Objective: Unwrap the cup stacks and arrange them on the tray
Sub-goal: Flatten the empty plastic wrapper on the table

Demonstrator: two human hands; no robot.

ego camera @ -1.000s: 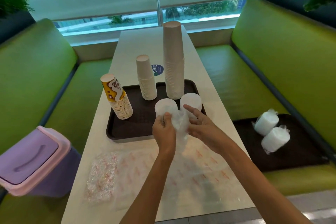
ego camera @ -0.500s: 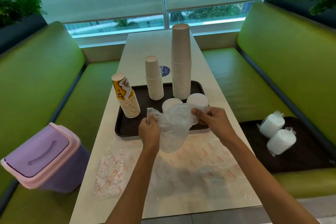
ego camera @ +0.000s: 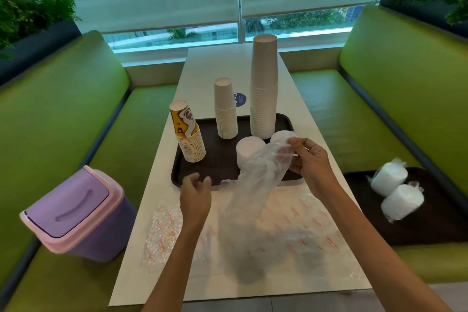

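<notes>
Over table (ego camera: 202,68), wrapper (ego camera: 255,175) hangs pinched in right fingers (ego camera: 298,143).

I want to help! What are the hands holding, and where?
The right hand pinches the crumpled clear plastic wrapper at its upper end; the left hand holds nothing.

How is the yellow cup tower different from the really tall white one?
The yellow cup tower has a picture printed on it, but the tall tower is plain and pale. The yellow cup tower is much shorter than the tall tower. The yellow cup tower leans left, while the tall tower stands straight. Both stand upside down, unwrapped, on the dark tray.
</notes>
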